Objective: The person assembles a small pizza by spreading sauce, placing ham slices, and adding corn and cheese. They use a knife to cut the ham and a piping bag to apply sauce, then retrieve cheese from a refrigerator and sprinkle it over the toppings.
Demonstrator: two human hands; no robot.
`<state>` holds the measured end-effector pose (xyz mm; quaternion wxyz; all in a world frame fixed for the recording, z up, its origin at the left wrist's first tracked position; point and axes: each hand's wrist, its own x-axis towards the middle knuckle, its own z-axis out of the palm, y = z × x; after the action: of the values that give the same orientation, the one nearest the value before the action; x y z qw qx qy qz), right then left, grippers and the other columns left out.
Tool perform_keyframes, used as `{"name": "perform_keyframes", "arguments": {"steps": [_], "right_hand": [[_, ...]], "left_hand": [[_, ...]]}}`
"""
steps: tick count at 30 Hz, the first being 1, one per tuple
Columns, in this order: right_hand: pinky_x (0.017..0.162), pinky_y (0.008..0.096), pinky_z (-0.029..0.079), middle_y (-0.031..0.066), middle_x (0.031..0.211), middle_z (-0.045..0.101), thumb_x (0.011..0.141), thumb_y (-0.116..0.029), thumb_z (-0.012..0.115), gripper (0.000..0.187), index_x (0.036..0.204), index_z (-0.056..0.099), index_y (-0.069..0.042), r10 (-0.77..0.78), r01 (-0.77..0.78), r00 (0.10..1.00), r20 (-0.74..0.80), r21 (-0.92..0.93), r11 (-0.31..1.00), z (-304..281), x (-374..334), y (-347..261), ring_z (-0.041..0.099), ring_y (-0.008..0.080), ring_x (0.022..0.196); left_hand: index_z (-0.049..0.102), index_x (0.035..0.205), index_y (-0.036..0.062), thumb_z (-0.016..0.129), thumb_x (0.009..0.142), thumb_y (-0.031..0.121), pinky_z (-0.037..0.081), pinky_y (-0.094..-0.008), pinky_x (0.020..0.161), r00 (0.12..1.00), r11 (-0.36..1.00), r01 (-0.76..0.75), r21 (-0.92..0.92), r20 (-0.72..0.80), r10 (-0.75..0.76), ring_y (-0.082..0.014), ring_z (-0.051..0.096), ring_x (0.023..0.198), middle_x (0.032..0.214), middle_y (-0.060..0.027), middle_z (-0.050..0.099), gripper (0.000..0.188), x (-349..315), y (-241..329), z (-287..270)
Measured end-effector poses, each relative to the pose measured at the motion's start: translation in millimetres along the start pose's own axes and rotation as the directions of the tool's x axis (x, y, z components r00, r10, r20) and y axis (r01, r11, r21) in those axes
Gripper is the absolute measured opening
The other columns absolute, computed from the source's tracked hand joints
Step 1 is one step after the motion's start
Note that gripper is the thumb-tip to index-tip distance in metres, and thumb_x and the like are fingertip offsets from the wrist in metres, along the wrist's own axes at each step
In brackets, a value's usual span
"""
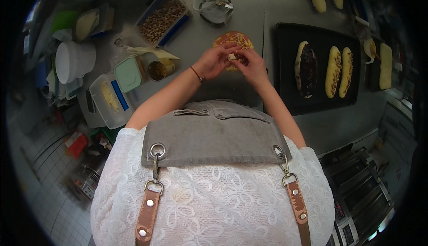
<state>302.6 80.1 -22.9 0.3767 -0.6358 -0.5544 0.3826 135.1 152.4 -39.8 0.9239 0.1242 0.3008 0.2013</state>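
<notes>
Both my hands meet over a round orange-red piece topped with yellow bits (pixel 235 37), which looks like a pizza. A small pale piece (pixel 231 57) sits between the fingertips; its kind is too small to make out. My left hand (pixel 216 61), with a thin band at its wrist, is closed with its fingers around that piece. My right hand (pixel 252 66) pinches it from the other side. Part of the round topped piece lies hidden under the hands.
To the right, a black baking tray (pixel 285 99) bears long dough loaves, one dark-topped. Left stand a tub of chopped nuts (pixel 162 20), an open can (pixel 157 70), a green-lidded box (pixel 128 74) and a clear container with yellow shreds (pixel 98 90). A clear bowl (pixel 211 6) stands beyond.
</notes>
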Motion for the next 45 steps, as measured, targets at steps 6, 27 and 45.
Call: {"name": "perform_keyframes", "arguments": {"steps": [6,27,45], "right_hand": [[0.065,0.0346,0.052,0.0107,0.085,0.062,0.078,-0.008,0.073,0.018,0.095,0.067,-0.005,-0.063,0.062,0.998,-0.006,-0.075,0.995,2,-4,8,0.065,0.0258,0.072],[0.065,0.0396,0.052,0.0104,0.086,0.065,0.081,-0.009,0.066,0.017,0.098,0.064,-0.007,-0.218,0.211,0.976,0.029,-0.399,0.892,14,-16,0,0.064,0.0309,0.078],[0.062,0.0396,0.051,0.0127,0.08,0.067,0.084,-0.03,0.071,0.026,0.089,0.065,-0.005,0.076,-0.162,0.981,-0.177,-0.543,0.824,-7,25,41,0.065,0.0306,0.072]], "left_hand": [[0.041,0.14,0.0011,0.047,0.097,0.012,0.04,-0.034,0.105,0.999,0.977,0.029,0.212,0.014,-0.033,-0.019,0.049,0.126,0.138,-0.0102,0.05,0.044,-4,-2,7],[0.064,0.11,-0.0007,0.048,0.098,0.013,0.052,-0.0266,0.073,0.943,0.876,-0.021,0.482,-0.282,0.178,-0.0127,0.061,0.084,0.097,-0.0057,0.065,0.024,12,-45,-11],[0.054,0.124,0.0003,0.046,0.103,0.023,0.052,-0.0267,0.088,0.925,0.962,-0.126,0.241,-0.321,0.201,-0.0139,0.062,0.101,0.111,-0.0074,0.062,0.032,-14,-12,-28]]}}
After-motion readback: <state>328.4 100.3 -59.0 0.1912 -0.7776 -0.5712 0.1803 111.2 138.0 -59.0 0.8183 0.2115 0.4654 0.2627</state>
